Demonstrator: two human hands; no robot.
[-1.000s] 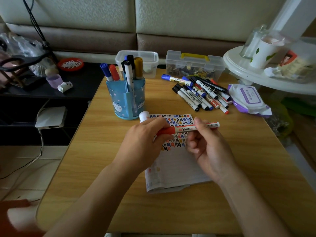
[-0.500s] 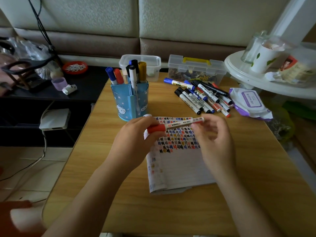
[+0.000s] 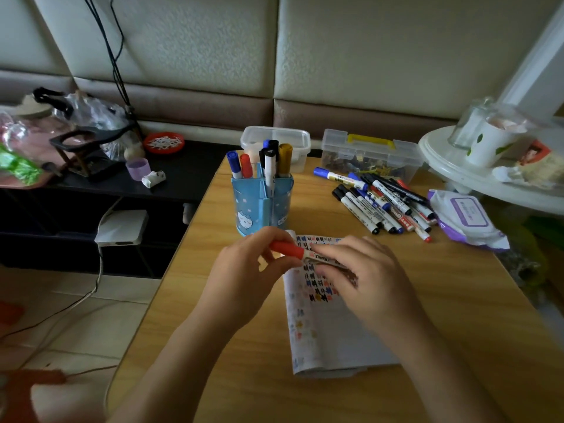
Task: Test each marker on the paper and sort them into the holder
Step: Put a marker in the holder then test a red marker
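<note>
One marker (image 3: 287, 249), left hand (image 3: 244, 271), right hand (image 3: 369, 279), mid-table (image 3: 442, 300)

Only one legible scrap: the red-capped marker (image 3: 290, 249), held over the paper (image 3: 329, 331), carries a dark label band with a white italic brand word that starts "Ch". The rest slips under the right hand (image 3: 366, 270). Handwritten characters in red, blue, black and orange crowd the paper's far end, blurred beyond reading. The marker pile (image 3: 381, 206) and the wipes pack (image 3: 467, 215), by the table's (image 3: 457, 300) far right edge, bear print too small to make out.
</note>
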